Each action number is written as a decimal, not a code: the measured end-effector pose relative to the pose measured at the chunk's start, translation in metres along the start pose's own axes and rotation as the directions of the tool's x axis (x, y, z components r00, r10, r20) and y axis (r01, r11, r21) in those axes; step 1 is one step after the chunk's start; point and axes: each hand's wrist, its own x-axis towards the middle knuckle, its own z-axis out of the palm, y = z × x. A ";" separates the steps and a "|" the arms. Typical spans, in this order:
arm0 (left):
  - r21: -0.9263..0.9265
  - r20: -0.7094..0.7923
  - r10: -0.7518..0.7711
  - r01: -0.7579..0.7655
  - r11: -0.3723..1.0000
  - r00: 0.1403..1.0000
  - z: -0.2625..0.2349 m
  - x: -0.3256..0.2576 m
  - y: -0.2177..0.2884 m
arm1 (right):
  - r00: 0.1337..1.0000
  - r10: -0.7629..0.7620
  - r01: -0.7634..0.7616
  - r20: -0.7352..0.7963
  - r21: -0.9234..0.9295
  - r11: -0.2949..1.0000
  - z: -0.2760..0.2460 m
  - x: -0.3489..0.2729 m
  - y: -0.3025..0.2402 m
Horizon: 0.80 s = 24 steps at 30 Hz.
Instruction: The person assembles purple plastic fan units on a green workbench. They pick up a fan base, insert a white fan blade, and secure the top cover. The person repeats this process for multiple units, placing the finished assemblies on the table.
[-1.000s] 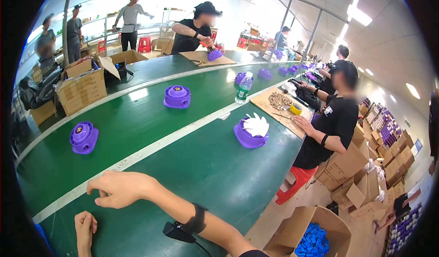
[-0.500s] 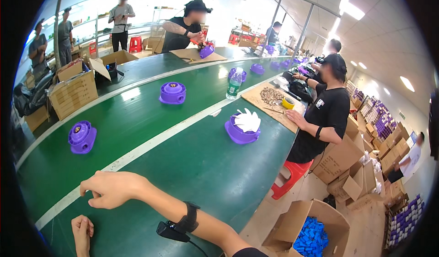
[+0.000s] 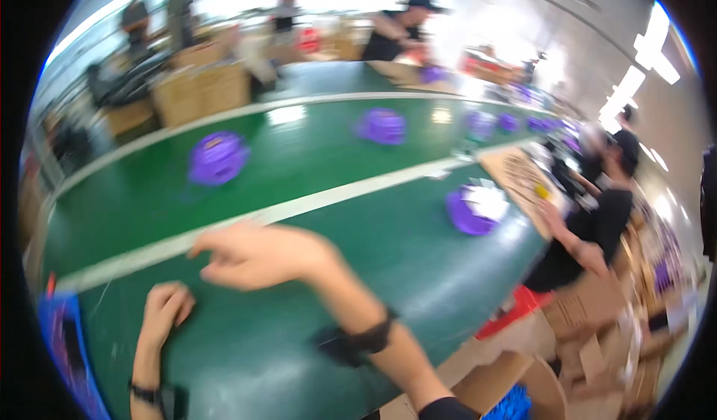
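Note:
My right hand reaches across the green table, just short of the pale dividing strip. It is smeared by motion; its thumb and forefinger look apart, and nothing shows between them. Nearer me on the left is my left hand, its fingers loosely curled, with nothing visible in them. Both hands are apart from the purple parts. A round purple housing lies beyond the strip, past my right hand. To the right, on my side of the strip, sits a purple housing with a white bladed fan wheel on it.
Another purple housing lies farther along. A clear bottle stands near a brown board, where a co-worker sits. A blue-edged thing is at left. An open carton with blue pieces stands below right.
The view has swung left, so the table and housings appear farther right. More of my left forearm and a blue-edged thing now show. My hands remain without any visible object.

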 end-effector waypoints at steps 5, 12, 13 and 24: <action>0.101 0.041 0.063 -0.067 0.993 0.997 0.003 -0.013 -0.014 | 0.996 0.045 -0.050 0.081 0.061 0.997 0.003 0.012 -0.007; 0.566 -0.212 0.330 -0.159 0.809 0.920 0.016 -0.184 0.064 | 0.962 0.273 -0.272 0.001 0.082 0.959 0.005 -0.012 -0.032; 0.583 -0.269 0.330 -0.120 0.804 0.905 0.014 -0.214 0.066 | 0.967 0.250 -0.253 0.050 0.049 0.966 0.002 -0.008 -0.018; -0.109 -0.986 -0.149 0.961 0.255 -0.072 -0.041 -0.618 -0.038 | 0.936 0.319 -0.306 0.147 -0.107 0.946 0.023 0.000 -0.056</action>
